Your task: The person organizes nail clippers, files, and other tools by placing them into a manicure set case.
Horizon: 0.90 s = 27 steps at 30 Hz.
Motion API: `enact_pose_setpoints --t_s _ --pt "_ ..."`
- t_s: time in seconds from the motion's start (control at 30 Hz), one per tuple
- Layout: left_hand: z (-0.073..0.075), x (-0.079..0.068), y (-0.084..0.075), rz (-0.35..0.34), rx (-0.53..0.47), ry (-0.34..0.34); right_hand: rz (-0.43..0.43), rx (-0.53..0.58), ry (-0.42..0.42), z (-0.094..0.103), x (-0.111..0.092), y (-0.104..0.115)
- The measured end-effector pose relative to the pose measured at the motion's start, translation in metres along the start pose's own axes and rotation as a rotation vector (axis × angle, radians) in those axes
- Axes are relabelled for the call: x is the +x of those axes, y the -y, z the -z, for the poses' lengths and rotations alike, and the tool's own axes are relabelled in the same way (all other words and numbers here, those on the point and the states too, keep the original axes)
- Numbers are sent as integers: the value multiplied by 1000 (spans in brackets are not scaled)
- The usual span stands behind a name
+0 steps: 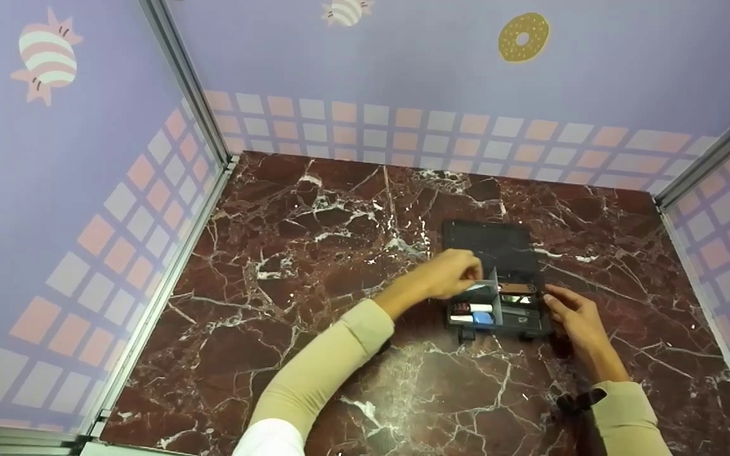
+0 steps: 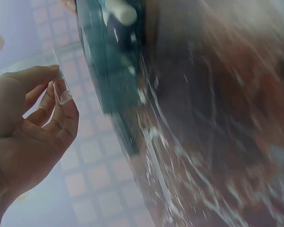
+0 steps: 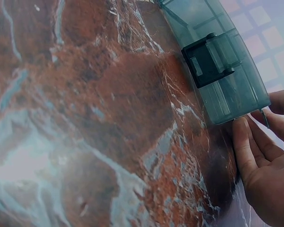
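Observation:
A clear compartment box [image 1: 498, 326] with its dark lid [image 1: 488, 244] folded back lies on the marbled surface. My left hand [image 1: 450, 273] is above its left side, and in the left wrist view the thumb and fingers pinch a small clear plastic piece [image 2: 62, 91]. My right hand [image 1: 577, 316] holds the box's right side, with thumb and fingers at its edge in the right wrist view. In the front left compartment lie a dark red bottle [image 1: 460, 308] and a blue bottle [image 1: 483, 318]. A brown strip [image 1: 516, 288] lies in a right compartment.
A latch [image 3: 208, 59] sticks out from the box's front. Patterned wall panels [image 1: 365, 120] with metal corner posts [image 1: 191, 82] enclose the surface at the back and both sides. The reddish marbled tabletop [image 1: 314, 253] extends around the box.

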<state>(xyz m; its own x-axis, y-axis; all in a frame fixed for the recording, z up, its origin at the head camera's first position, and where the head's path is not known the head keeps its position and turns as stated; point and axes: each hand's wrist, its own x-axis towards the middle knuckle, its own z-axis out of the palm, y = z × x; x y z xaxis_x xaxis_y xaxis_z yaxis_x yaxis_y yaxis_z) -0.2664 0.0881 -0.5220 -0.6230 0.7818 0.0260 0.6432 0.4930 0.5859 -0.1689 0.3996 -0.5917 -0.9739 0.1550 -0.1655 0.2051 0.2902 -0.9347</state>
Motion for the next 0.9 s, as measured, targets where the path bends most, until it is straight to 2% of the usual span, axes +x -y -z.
enact_pose_setpoints --t_s 0.17,0.33,0.53,0.77,0.9 --pt "-17 17 -18 -42 69 29 -3 -1 -5 0 0 0" --pt "-30 30 -31 -104 138 42 -27 45 -7 -1 0 3" --pt "-45 42 -45 -106 146 72 -54 114 3 0 4 -2" --pt "-57 52 -51 -118 134 70 -21 12 32 1 2 0" --pt "-62 54 -53 -120 148 58 -32 77 43 0 2 1"
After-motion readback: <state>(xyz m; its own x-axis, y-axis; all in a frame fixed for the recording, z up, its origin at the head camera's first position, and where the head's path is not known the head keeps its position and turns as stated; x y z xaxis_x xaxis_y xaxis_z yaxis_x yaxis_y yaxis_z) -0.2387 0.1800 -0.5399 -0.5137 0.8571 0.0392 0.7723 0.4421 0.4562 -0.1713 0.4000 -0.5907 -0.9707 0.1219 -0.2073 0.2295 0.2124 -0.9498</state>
